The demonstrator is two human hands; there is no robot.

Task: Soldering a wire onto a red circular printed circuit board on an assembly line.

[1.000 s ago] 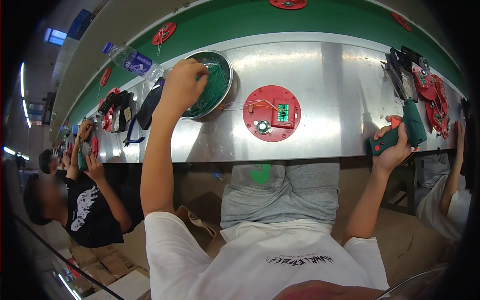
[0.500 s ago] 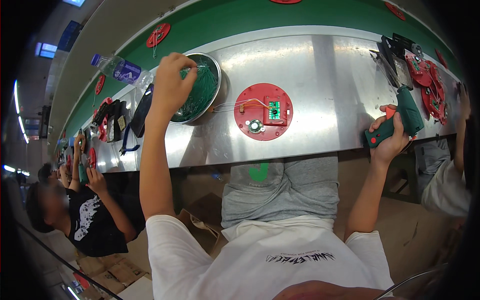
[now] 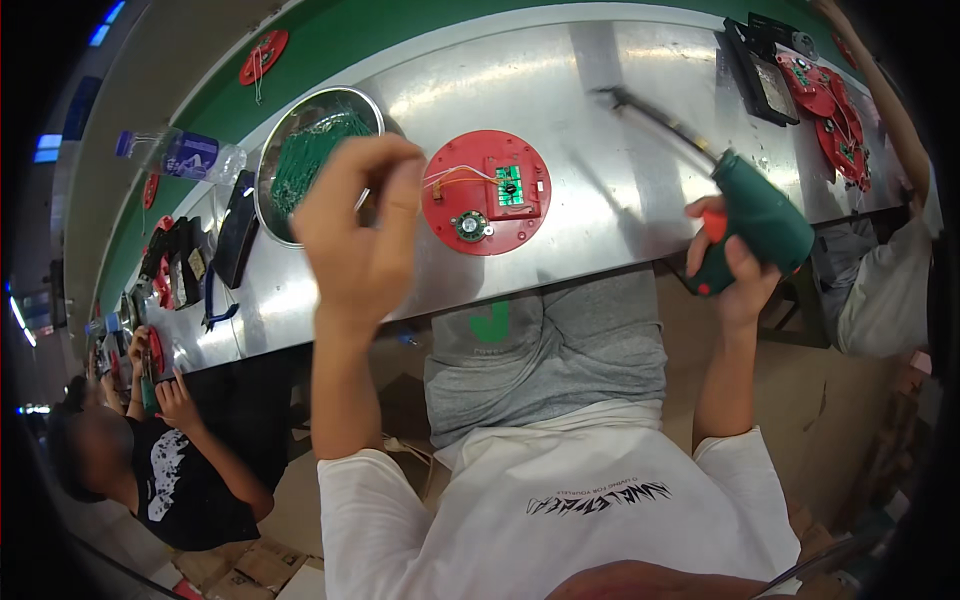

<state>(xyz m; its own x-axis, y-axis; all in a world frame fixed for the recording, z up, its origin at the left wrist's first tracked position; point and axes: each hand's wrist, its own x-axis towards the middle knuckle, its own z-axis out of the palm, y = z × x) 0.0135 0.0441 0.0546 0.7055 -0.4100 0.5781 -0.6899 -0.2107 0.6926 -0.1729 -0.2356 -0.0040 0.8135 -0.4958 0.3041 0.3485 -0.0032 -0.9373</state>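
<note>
My left hand (image 3: 365,235) is above the table between a metal bowl (image 3: 264,195) and a round red plastic casing (image 3: 525,238). Its thumb and fingertips are pinched together; motion blur hides what they hold, if anything. Thin green wires (image 3: 312,160) fill the bowl. The casing lies flat, with a small green circuit board (image 3: 510,187), a round metal speaker-like part (image 3: 470,226) and loose thin wires on it. In my right hand (image 3: 742,285) is a green soldering gun (image 3: 768,208) with a red trigger. Its long metal tip points up and left over the table.
A plastic bottle (image 3: 190,157), a dark flat case (image 3: 236,230) and blue-handled pliers (image 3: 209,305) lie left of the bowl. Red casings (image 3: 842,130) and a black tool stand (image 3: 762,85) are at the far right. Co-workers sit on both sides; one arm (image 3: 890,105) reaches in at right.
My left hand has left the bowl, moving right and nearer toward the casing. The soldering gun has come off its stand, its tip now swung over the table. The view has shifted.
</note>
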